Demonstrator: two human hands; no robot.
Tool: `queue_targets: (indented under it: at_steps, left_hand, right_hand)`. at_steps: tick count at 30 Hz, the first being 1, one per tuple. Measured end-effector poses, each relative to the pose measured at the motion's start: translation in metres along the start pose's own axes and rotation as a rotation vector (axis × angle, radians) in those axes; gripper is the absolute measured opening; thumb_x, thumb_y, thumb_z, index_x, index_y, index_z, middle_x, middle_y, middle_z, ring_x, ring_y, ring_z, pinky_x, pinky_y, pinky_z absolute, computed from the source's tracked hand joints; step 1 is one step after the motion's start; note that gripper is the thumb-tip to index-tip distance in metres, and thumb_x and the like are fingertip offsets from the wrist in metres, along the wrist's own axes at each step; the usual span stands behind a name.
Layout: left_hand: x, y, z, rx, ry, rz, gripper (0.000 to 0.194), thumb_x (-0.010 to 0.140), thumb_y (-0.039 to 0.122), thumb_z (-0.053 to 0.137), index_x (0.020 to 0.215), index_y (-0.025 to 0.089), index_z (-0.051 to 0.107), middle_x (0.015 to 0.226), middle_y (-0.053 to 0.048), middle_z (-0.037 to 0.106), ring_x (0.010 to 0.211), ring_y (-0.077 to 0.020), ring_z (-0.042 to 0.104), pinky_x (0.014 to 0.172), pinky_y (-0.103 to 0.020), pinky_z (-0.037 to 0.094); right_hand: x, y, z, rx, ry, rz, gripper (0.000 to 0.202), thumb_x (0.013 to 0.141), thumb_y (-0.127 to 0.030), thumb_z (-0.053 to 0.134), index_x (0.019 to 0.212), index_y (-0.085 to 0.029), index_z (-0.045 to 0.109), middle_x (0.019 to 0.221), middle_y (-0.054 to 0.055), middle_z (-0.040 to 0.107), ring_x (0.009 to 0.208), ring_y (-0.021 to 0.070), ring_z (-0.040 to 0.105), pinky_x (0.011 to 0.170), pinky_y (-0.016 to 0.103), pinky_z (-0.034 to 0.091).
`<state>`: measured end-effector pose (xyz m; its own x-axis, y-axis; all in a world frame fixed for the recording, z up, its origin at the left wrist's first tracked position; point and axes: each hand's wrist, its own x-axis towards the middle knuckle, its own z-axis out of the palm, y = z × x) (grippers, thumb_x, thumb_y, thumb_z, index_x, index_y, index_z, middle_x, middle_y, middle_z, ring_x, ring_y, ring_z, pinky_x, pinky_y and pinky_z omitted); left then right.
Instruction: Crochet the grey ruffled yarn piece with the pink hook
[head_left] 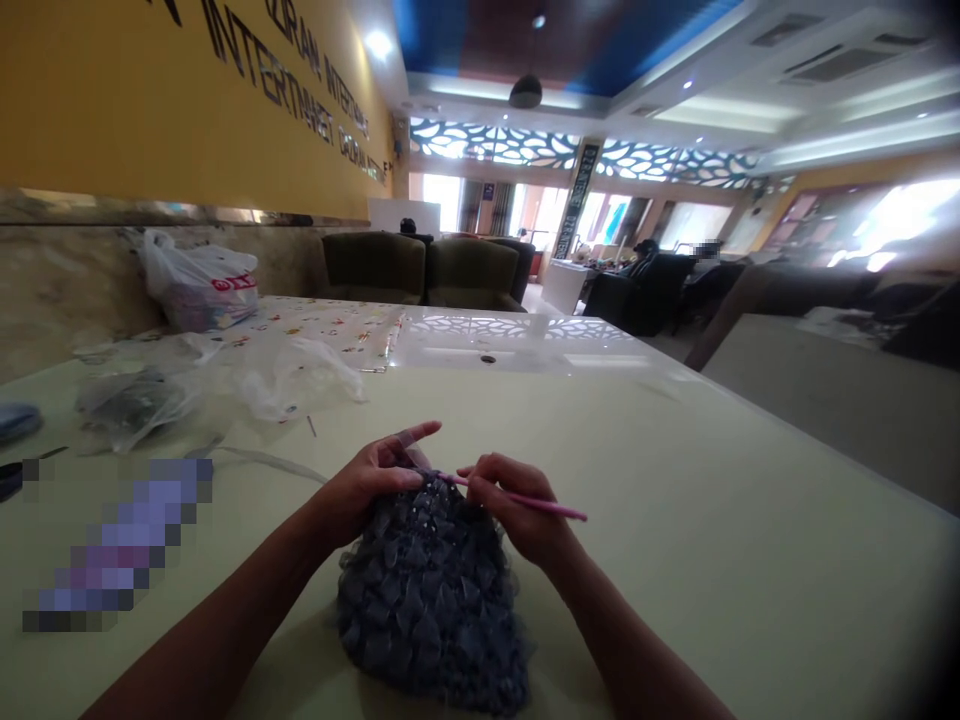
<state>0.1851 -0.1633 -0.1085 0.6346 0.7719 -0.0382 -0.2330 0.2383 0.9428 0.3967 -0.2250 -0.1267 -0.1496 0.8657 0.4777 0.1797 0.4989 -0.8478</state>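
A dark grey, ruffled crocheted piece (431, 600) hangs down onto the pale table between my forearms. My left hand (379, 475) pinches its top left edge, with the index finger stretched out and a strip of ribbon across it. My right hand (517, 500) is closed round a pink crochet hook (551, 507), whose tip meets the top of the piece beside my left fingertips. A grey translucent ribbon (274, 460) runs over the table from the left to my left hand.
On the pale table (712, 500), plastic bags (296, 378) lie at the back left, one with dark material (139, 400). A fuller white bag (202, 285) stands by the wall. A blurred purple object (124, 550) and dark scissors-like handles (11, 480) are at the left.
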Motion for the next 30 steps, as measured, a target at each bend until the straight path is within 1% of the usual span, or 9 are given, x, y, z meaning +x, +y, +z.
queue_targets:
  at_steps: [3, 6, 8, 13, 18, 21, 24, 27, 30]
  left_hand:
    - [-0.001, 0.001, 0.0, 0.134, 0.016, 0.025, 0.08, 0.072, 0.017, 0.076, 0.145, 0.028, 0.046, 0.089, 0.0, 0.066, 0.083, -0.0151, 0.061, 0.079, -0.027, 0.044]
    - [-0.005, 0.002, 0.002, 0.23, 0.049, 0.037, 0.085, 0.074, 0.018, 0.076, 0.15, 0.031, 0.039, 0.09, 0.0, 0.066, 0.087, -0.0161, 0.06, 0.086, -0.03, 0.042]
    - [-0.006, 0.004, 0.002, 0.254, 0.071, 0.043, 0.086, 0.074, 0.018, 0.076, 0.15, 0.03, 0.038, 0.089, 0.0, 0.066, 0.088, -0.0166, 0.06, 0.087, -0.031, 0.041]
    - [-0.006, 0.004, 0.004, 0.213, 0.087, 0.041, 0.091, 0.074, 0.017, 0.075, 0.152, 0.031, 0.033, 0.088, 0.001, 0.067, 0.083, -0.0158, 0.061, 0.084, -0.03, 0.041]
    - [-0.005, -0.008, 0.019, 0.178, 0.176, 0.063, 0.089, 0.074, 0.017, 0.075, 0.152, 0.031, 0.033, 0.09, 0.003, 0.065, 0.085, -0.0141, 0.061, 0.088, -0.029, 0.041]
    - [-0.005, -0.012, 0.023, -0.048, 0.08, -0.084, 0.092, 0.072, 0.014, 0.076, 0.151, 0.027, 0.032, 0.086, 0.003, 0.064, 0.076, -0.0112, 0.06, 0.077, -0.025, 0.043]
    - [-0.005, -0.009, 0.016, -0.211, -0.091, -0.185, 0.094, 0.068, 0.011, 0.076, 0.151, 0.021, 0.033, 0.082, 0.002, 0.064, 0.071, -0.0106, 0.06, 0.071, -0.023, 0.043]
    - [-0.005, -0.003, 0.005, -0.236, -0.188, -0.185, 0.097, 0.068, 0.012, 0.075, 0.153, 0.025, 0.028, 0.087, -0.001, 0.069, 0.074, -0.0133, 0.063, 0.072, -0.025, 0.045]
    - [-0.004, 0.001, -0.005, -0.199, -0.172, -0.151, 0.098, 0.069, 0.013, 0.074, 0.153, 0.028, 0.026, 0.09, -0.003, 0.07, 0.08, -0.0163, 0.065, 0.075, -0.028, 0.046]
  right_hand:
    - [-0.002, 0.0, 0.007, -0.31, 0.001, -0.183, 0.025, 0.095, -0.025, 0.051, 0.071, -0.018, 0.053, 0.068, -0.002, 0.051, 0.059, 0.01, 0.044, 0.057, 0.024, 0.035]
    - [-0.003, 0.004, 0.013, -0.592, 0.036, -0.393, 0.028, 0.096, -0.02, 0.047, 0.068, -0.019, 0.046, 0.064, -0.003, 0.044, 0.055, 0.0097, 0.036, 0.054, 0.025, 0.029]
    - [-0.003, 0.005, 0.015, -0.742, 0.059, -0.48, 0.03, 0.096, -0.018, 0.046, 0.066, -0.02, 0.044, 0.061, -0.003, 0.043, 0.054, 0.0105, 0.033, 0.053, 0.027, 0.027]
    - [-0.004, 0.005, 0.017, -0.878, 0.058, -0.518, 0.032, 0.095, -0.016, 0.045, 0.064, -0.02, 0.043, 0.059, -0.003, 0.044, 0.052, 0.0108, 0.033, 0.054, 0.028, 0.027]
    - [-0.009, 0.009, 0.029, -1.024, 0.249, -0.484, 0.029, 0.092, -0.013, 0.048, 0.064, -0.02, 0.044, 0.057, -0.002, 0.046, 0.05, 0.0112, 0.035, 0.053, 0.029, 0.027]
    - [-0.012, 0.009, 0.031, -0.994, 0.281, -0.506, 0.027, 0.094, -0.014, 0.048, 0.068, -0.021, 0.047, 0.057, -0.002, 0.047, 0.051, 0.0113, 0.037, 0.054, 0.029, 0.029]
    - [-0.012, 0.006, 0.026, -0.771, 0.188, -0.55, 0.024, 0.096, -0.021, 0.05, 0.072, -0.021, 0.052, 0.058, -0.002, 0.048, 0.051, 0.0106, 0.04, 0.054, 0.026, 0.032]
    - [-0.01, 0.001, 0.018, -0.462, 0.081, -0.436, 0.02, 0.096, -0.025, 0.052, 0.077, -0.02, 0.056, 0.064, -0.002, 0.051, 0.055, 0.0099, 0.045, 0.053, 0.024, 0.036]
    - [-0.008, -0.006, 0.01, -0.285, 0.008, -0.283, 0.019, 0.095, -0.026, 0.054, 0.078, -0.019, 0.06, 0.066, -0.001, 0.051, 0.056, 0.0101, 0.046, 0.054, 0.023, 0.037]
